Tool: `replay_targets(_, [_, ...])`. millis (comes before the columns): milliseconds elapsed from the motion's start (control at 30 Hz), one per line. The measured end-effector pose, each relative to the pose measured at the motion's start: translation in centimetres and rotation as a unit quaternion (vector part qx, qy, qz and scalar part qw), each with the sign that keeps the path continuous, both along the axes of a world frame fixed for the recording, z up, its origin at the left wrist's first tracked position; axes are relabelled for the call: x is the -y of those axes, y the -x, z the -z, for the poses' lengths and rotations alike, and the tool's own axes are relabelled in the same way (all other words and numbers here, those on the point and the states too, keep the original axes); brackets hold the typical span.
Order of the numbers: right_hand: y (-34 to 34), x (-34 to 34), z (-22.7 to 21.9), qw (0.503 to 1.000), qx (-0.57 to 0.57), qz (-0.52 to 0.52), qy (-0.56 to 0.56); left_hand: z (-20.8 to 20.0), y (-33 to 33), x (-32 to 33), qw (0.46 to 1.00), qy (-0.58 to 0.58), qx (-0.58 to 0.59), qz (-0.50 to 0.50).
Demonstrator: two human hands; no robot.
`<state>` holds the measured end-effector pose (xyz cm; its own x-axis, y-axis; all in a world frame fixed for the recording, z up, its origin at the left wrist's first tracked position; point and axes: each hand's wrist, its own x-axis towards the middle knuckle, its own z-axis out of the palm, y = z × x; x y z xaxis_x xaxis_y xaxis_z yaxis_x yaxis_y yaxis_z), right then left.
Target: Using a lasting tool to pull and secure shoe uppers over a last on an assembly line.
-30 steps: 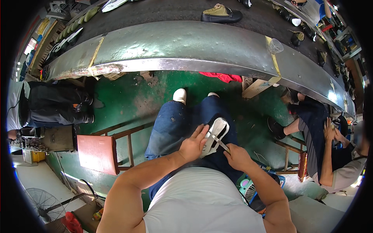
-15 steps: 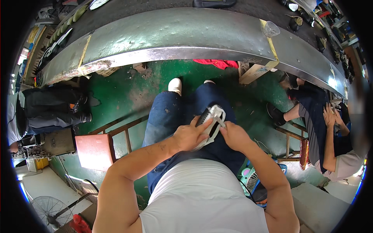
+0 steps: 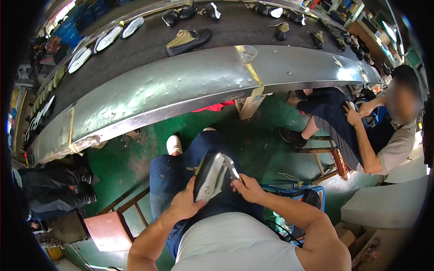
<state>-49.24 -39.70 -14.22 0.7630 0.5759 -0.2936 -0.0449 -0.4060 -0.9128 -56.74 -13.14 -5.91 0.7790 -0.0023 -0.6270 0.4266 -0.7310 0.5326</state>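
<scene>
Here, the shoe [image 3: 209,175] sits above the lap [image 3: 165,178], sole [image 3: 209,184] up, its long axis running forward and leaning slightly right at the far end. The left hand [image 3: 186,203], nearer, grips its near end; the right hand [image 3: 247,188], just right of it, is closed round a tool [image 3: 233,169] reaching left to the far end, contact unclear

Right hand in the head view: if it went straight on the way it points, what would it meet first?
Probably the shoe in the left hand, though depth is unclear.
</scene>
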Motion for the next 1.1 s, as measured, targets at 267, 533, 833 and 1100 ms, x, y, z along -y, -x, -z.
replay_targets(267, [1.8,1.4,2.3,0.982,-0.086,0.135,-0.105,-4.2,-5.0,-1.5,0.816,0.340,0.407,-0.231])
replay_targets(533, [-0.1,1.0,1.2,0.987,-0.144,0.071,-0.010,9.3,-7.3,-2.4,0.921,0.348,0.080,-0.158])
replay_targets(833, [-3.5,-1.1,-6.0,0.962,-0.016,-0.253,0.105,8.1,-0.1,0.1,0.937,-0.013,0.328,-0.123])
replay_targets(1100, [-7.9,-5.5,-10.3,0.889,-0.160,-0.332,0.273,6.6,0.3,1.5,0.908,-0.001,0.410,-0.084])
